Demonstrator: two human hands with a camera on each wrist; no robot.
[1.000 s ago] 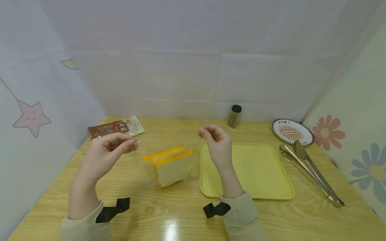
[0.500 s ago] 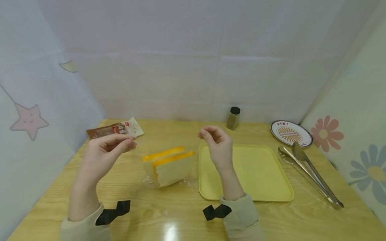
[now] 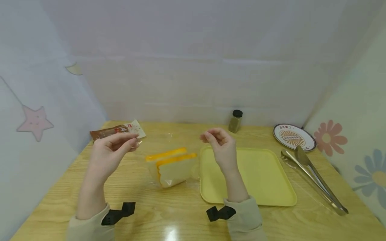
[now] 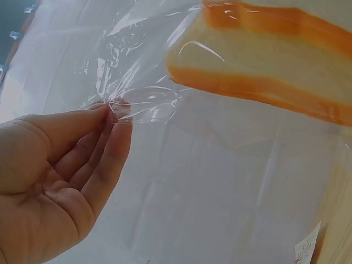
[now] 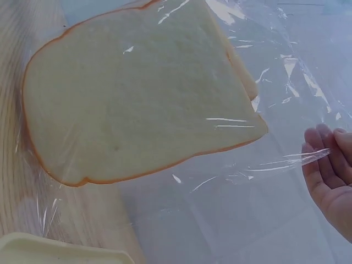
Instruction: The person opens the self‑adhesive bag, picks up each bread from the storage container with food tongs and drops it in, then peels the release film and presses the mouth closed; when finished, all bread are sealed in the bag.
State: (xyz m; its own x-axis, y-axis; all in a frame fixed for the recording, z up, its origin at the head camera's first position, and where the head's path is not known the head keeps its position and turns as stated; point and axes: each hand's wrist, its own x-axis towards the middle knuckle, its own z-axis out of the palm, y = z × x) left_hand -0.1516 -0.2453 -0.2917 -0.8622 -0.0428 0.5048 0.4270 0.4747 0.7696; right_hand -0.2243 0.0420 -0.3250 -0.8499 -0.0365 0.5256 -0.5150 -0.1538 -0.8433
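Note:
A clear plastic bag (image 4: 148,104) hangs between my two hands with two slices of bread (image 3: 178,169) inside, their orange crusts facing up. My left hand (image 3: 110,152) pinches one upper corner of the bag between thumb and fingers. Opposite it, my right hand (image 3: 221,147) pinches the other upper corner. In the right wrist view the broad pale face of one bread slice (image 5: 137,104) shows through the film, with the second slice mostly hidden behind it. Both slices lean together in the lower part of the bag, close over the wooden table (image 3: 141,214).
A yellow tray (image 3: 259,177) lies right of the bag, partly behind my right forearm. Metal tongs (image 3: 315,180) and a printed plate (image 3: 294,137) are farther right. At the back stand a black-capped jar (image 3: 235,121) and, on the left, a brown food packet (image 3: 110,132).
Both hands keep their pinch on the bag and hardly move. The whole head view has shifted slightly, and the bread hangs in nearly the same place.

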